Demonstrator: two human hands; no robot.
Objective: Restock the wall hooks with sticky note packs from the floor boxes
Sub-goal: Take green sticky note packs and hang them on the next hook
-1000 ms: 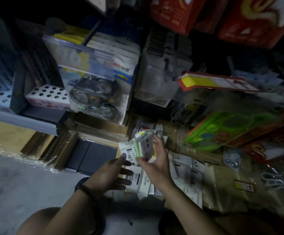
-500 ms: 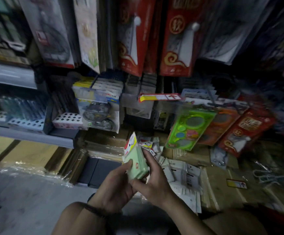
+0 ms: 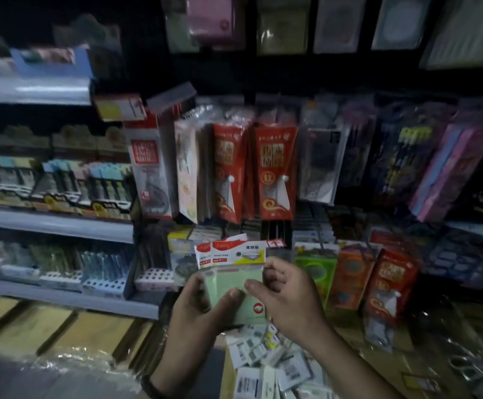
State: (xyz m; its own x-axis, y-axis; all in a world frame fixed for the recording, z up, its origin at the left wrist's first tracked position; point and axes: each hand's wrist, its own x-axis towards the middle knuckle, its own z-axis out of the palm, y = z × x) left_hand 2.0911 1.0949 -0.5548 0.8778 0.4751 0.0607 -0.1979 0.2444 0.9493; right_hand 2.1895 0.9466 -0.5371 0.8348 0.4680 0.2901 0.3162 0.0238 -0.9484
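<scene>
Above the floor box (image 3: pixel 226 372), the left hand (image 3: pixel 197 309) grips the sticky note packs (image 3: pixel 234 280) with its thumb across the green pad, and the right hand (image 3: pixel 289 295) pinches their right edge; they look light, film-slick and floppy at the card top, so hold the pad body.

Red packs (image 3: pixel 274 168) hang above a green pack (image 3: pixel 316 269), beside stocked shelves (image 3: pixel 53 226).

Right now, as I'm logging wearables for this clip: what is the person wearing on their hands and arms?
Both forearms are bare, no sleeves in view. Neither the left hand nor the right hand wears a glove. The only item is a dark band around the left wrist; the dim light hides its detail.
</scene>
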